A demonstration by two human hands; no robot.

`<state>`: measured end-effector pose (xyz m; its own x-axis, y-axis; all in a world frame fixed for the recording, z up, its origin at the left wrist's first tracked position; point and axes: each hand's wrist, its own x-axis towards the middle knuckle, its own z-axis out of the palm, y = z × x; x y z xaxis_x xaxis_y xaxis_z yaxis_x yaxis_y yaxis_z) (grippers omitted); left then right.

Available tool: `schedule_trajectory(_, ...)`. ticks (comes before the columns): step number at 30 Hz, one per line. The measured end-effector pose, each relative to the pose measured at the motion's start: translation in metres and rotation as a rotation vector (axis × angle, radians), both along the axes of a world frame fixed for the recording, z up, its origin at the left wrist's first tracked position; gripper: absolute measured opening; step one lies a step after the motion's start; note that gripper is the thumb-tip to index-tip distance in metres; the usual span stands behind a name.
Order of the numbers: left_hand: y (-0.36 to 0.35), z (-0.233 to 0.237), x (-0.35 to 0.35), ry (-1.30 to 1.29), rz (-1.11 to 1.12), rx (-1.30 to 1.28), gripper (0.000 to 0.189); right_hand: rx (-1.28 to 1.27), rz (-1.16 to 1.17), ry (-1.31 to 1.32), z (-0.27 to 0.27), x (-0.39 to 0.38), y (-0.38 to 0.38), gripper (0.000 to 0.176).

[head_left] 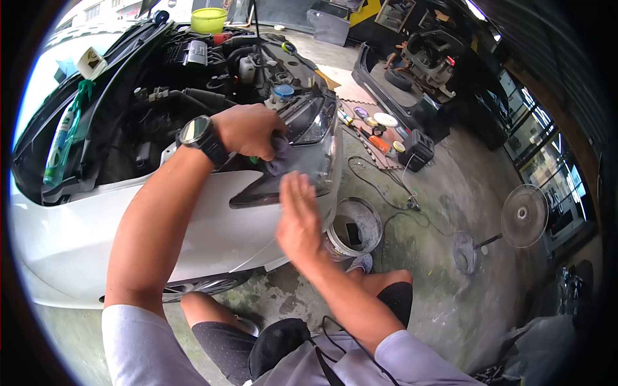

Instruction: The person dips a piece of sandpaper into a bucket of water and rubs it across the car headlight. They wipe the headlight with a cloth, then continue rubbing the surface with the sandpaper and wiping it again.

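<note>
A hazy car headlight (257, 190) sits at the front corner of a white car (161, 215) with its engine bay exposed. Bunched under the fingers of my left hand (252, 128) is a grey-purple cloth (279, 157), at the inner upper edge of the headlight. A black watch (201, 136) is on my left wrist. My right hand (298, 219), slightly blurred, overlaps the headlight's lower part; its fingers are stretched out together, palm toward the lens, with nothing held.
Below the bumper stands a bucket (370, 225) with a dark item inside. Power tools and bottles lie on a mat (364, 116) near a black box (417, 149). Cables (402, 199) cross the floor toward a fan (523, 215). A green-topped bottle (62, 141) hangs by the windshield.
</note>
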<state>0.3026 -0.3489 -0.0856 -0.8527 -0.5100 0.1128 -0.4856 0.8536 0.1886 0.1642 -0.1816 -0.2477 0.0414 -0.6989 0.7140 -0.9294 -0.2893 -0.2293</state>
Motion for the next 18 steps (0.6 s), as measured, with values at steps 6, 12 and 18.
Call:
schedule_trajectory(6,-0.010,-0.003,0.005,0.049,-0.014,0.055,0.049,-0.009,-0.031,-0.034,-0.007,-0.038,-0.007,0.064)
schedule_trajectory(12,-0.006,0.004,0.000,-0.021,0.009,0.032,0.047,-0.051,0.134,-0.029,-0.021,0.014,0.007,0.062)
schedule_trajectory(18,-0.012,-0.002,0.002,0.032,-0.031,0.061,0.049,-0.077,0.001,-0.103,-0.035,-0.012,-0.003,0.060)
